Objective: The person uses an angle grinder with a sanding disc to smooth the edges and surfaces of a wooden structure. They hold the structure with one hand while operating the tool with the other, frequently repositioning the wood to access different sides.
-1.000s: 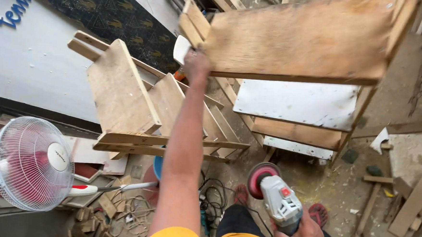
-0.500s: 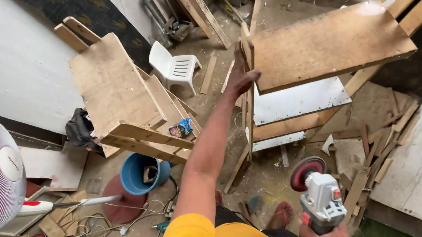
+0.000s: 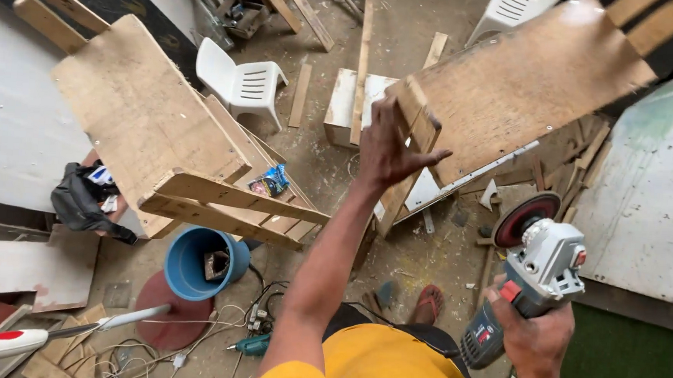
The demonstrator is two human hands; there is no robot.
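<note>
Change: wooden frame (image 3: 526, 84) is seen shifted up and right against 0.5 s ago; left hand (image 3: 393, 142) is now planted on its near corner; grinder is raised higher.
Left hand: fingers spread, palm pressed on the frame's corner post, thumb hooked over the edge; nothing enclosed.
Right hand (image 3: 532, 337): clamped round the body of the angle grinder (image 3: 535, 280); red disc (image 3: 525, 218) is pointed away, near the frame's lower edge, not touching.
Frame: held tilted above a debris-strewn floor, its plywood panel facing up.
Surroundings: second wooden frame (image 3: 148, 125) at left, white plastic chair (image 3: 242, 80) behind, blue bucket (image 3: 202, 262) below, cables by the feet.
</note>
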